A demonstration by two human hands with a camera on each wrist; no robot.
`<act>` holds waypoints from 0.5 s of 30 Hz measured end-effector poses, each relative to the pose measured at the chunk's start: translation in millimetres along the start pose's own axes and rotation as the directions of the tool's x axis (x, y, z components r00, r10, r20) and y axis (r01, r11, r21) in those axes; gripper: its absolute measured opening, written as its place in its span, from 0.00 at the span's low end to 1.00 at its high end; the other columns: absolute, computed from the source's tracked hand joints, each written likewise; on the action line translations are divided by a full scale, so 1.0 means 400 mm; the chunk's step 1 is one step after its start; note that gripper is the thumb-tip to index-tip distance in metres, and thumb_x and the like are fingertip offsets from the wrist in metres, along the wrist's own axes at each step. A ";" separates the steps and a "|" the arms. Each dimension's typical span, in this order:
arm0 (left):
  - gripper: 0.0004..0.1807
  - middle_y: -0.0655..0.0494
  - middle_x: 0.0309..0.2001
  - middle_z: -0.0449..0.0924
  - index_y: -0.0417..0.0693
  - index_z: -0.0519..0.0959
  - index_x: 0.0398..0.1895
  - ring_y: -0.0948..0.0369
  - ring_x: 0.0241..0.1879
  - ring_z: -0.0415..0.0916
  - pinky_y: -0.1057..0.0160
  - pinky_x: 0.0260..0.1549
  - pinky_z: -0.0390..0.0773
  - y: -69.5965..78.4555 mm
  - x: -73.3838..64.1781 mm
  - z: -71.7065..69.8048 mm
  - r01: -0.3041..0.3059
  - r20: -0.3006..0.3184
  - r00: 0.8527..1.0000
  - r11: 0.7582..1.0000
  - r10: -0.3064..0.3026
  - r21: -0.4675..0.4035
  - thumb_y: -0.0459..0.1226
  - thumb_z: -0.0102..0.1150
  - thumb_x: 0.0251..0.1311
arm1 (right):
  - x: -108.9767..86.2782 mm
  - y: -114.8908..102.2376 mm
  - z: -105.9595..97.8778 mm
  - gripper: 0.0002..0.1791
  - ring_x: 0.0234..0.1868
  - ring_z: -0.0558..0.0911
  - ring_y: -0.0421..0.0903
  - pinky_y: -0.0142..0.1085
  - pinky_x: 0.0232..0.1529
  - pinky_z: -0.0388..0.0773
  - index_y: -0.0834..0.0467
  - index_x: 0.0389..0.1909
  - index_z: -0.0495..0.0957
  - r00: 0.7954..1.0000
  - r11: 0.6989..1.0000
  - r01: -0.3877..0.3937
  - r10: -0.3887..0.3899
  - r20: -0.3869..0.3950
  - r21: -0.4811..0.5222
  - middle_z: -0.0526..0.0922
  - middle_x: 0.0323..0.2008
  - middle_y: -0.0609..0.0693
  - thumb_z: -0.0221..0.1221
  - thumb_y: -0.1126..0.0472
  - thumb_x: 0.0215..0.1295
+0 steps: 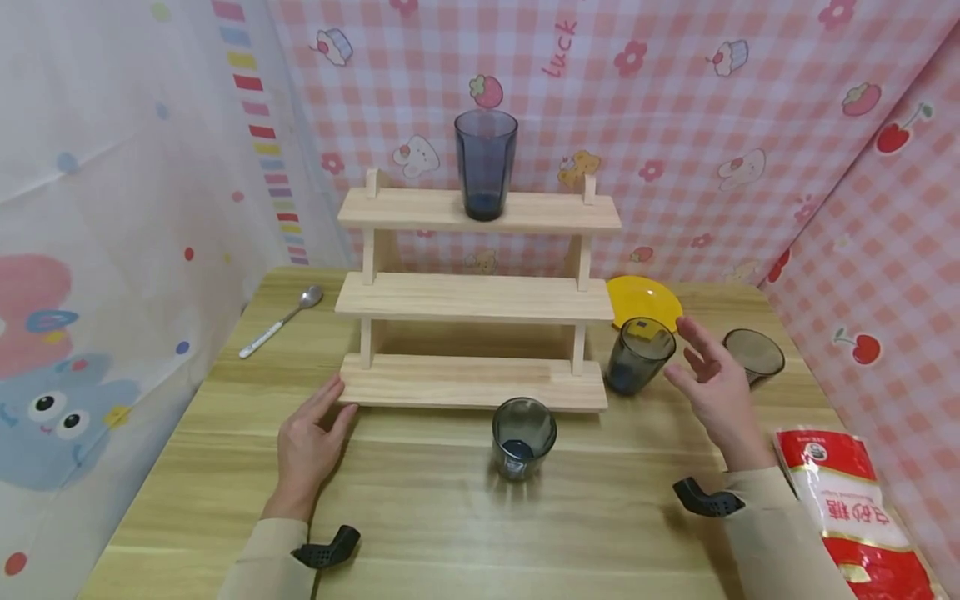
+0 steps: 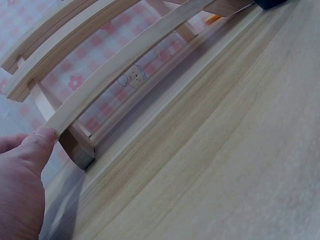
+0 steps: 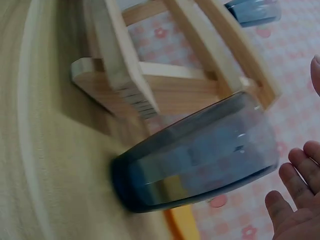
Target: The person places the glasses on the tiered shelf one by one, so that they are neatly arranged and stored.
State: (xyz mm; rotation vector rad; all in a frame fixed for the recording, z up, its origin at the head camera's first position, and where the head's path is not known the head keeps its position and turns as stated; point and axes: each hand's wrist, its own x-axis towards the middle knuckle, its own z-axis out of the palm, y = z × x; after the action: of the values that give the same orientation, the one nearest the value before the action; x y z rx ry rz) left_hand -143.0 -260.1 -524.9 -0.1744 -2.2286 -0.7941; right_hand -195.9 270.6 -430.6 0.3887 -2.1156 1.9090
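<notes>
A three-tier wooden shelf (image 1: 472, 296) stands on the table. At the left end of its lowest board, my left hand (image 1: 309, 437) pinches the corner between thumb and fingers; the left wrist view shows the thumb (image 2: 42, 137) on the board's end. My right hand (image 1: 712, 392) is held with fingers spread beside a smoky dark glass (image 1: 641, 357) at the shelf's right; a gap separates fingers and glass in the right wrist view. Another dark glass (image 1: 523, 439) stands in front of the lowest board. On the top board stands a taller bluish glass (image 1: 486, 162).
Behind the right hand is another dark glass (image 1: 756, 354), partly hidden. A yellow plate (image 1: 647, 302) lies at the back right. A red and white sugar bag (image 1: 847, 508) lies near the right edge, and a spoon (image 1: 281, 322) at the left.
</notes>
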 end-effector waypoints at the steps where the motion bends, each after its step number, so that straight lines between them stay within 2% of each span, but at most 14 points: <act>1: 0.23 0.48 0.53 0.81 0.39 0.82 0.50 0.46 0.48 0.80 0.75 0.57 0.68 -0.001 0.000 -0.002 0.003 0.001 1.000 1.000 -0.003 0.005 0.33 0.74 0.47 | 0.003 0.009 0.004 0.37 0.68 0.64 0.44 0.29 0.67 0.61 0.64 0.69 0.62 1.000 1.000 -0.005 0.005 -0.003 0.006 0.69 0.66 0.50 0.61 0.78 0.58; 11: 0.23 0.47 0.53 0.80 0.39 0.82 0.51 0.46 0.50 0.79 0.72 0.57 0.69 0.002 0.004 -0.004 0.029 0.022 0.999 1.000 -0.029 -0.001 0.35 0.73 0.49 | 0.022 0.064 0.018 0.40 0.70 0.62 0.46 0.28 0.66 0.61 0.63 0.69 0.62 0.999 1.000 -0.007 0.008 -0.037 0.023 0.65 0.69 0.52 0.63 0.79 0.54; 15: 0.23 0.48 0.54 0.80 0.39 0.82 0.51 0.47 0.50 0.79 0.70 0.57 0.70 0.000 0.001 -0.005 0.028 0.023 0.999 1.000 -0.028 0.001 0.34 0.73 0.49 | 0.025 0.078 0.020 0.41 0.70 0.62 0.45 0.27 0.66 0.62 0.62 0.70 0.61 0.999 1.000 -0.026 0.026 -0.028 -0.010 0.64 0.70 0.52 0.64 0.78 0.55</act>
State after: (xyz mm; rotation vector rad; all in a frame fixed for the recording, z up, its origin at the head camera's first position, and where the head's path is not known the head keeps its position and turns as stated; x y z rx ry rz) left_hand -142.0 -261.3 -523.6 -0.1532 -2.2569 -0.8105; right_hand -216.7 265.5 -456.7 0.3320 -2.1215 1.9060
